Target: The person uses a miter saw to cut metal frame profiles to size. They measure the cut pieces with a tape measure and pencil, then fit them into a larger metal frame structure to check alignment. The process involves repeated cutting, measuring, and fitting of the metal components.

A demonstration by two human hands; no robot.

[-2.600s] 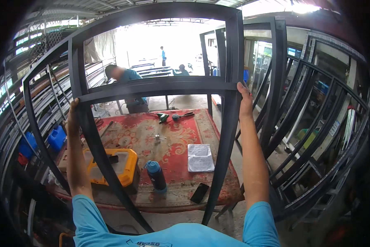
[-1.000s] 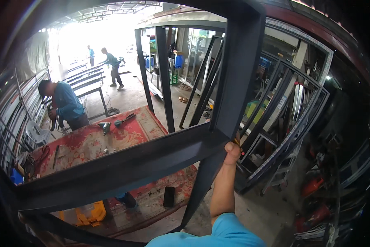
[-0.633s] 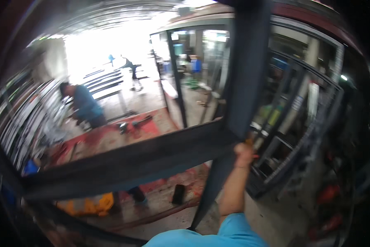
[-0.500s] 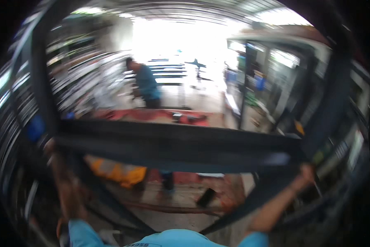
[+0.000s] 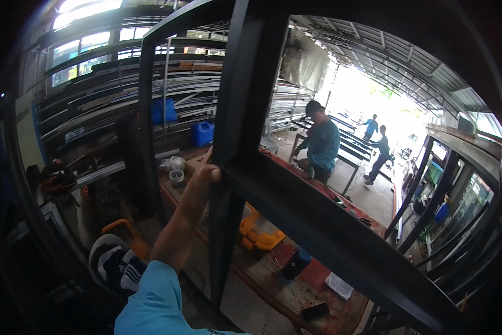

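Observation:
A large black metal frame point(image 5: 318, 206) stands close in front of me, its upright and crossbar meeting near the centre. My left hand point(image 5: 208, 172) grips the upright at that corner, my arm in a blue sleeve reaching up to it. Most of the fingers are hidden behind the bar. Beyond the frame is a worn red and brown workbench point(image 5: 262, 268) bearing a yellow case point(image 5: 260, 230), a dark cylindrical object point(image 5: 295, 264), a white packet point(image 5: 338, 286) and a small black object point(image 5: 315, 311). My right hand is out of view.
A person in blue point(image 5: 322, 142) stands across the workbench, with two more people farther back. Racks of long metal bars point(image 5: 122, 89) line the left. A blue jug point(image 5: 203, 134) and a small tub point(image 5: 176, 177) sit behind the upright. More dark frames point(image 5: 429, 206) stand at the right.
My view has swung left and tilted. The frame's crossbar, level before, now slants down to the right. The left hand stays on the upright; the right hand has left the view.

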